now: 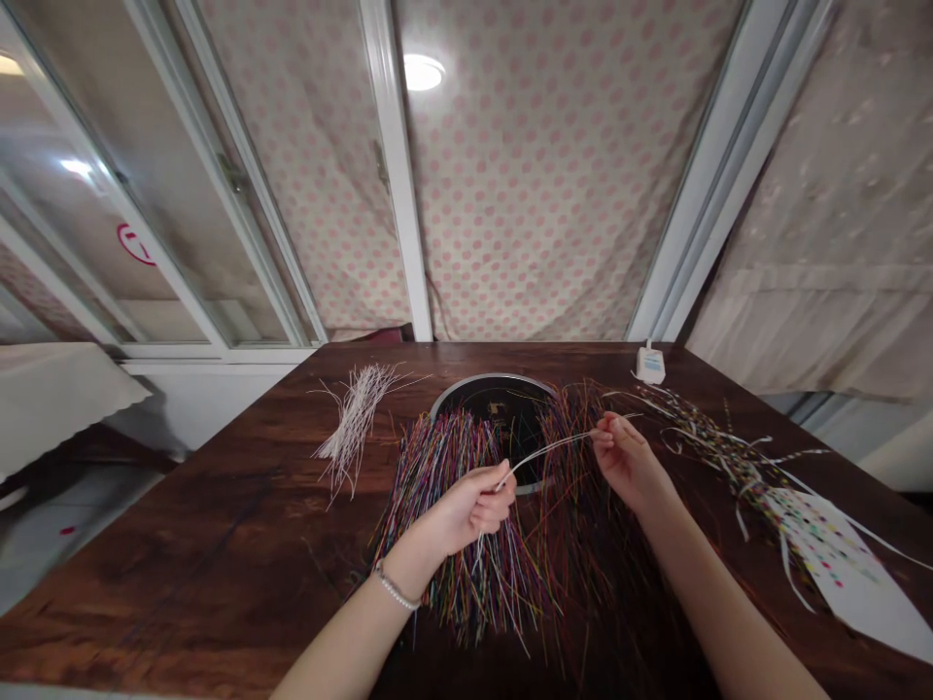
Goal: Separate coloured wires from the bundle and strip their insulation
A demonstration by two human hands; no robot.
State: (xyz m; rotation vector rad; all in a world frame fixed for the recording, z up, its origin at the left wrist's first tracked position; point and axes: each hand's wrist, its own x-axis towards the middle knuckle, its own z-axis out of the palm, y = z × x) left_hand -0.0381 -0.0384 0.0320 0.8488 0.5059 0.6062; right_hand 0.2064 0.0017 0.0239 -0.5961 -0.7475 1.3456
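Thin white strands (548, 448) stretch between my two hands in a shallow arc. My left hand (477, 504), with a beaded bracelet on its wrist, pinches them at one end, above a thick spread of multicoloured strands (448, 467). The fingertips of my right hand (623, 452) are closed on the strands' other end, beside a darker, reddish bunch of strands (575, 496). Behind and between the hands lies a round black plate (510, 394) with a pale rim, partly covered by the coloured strands.
A bundle of white strands (357, 418) lies at the back left of the brown table (219, 525). On the right are dotted strands with beads (714, 442) and a white sheet with coloured dots (860, 574). A small white box (650, 365) stands at the back edge.
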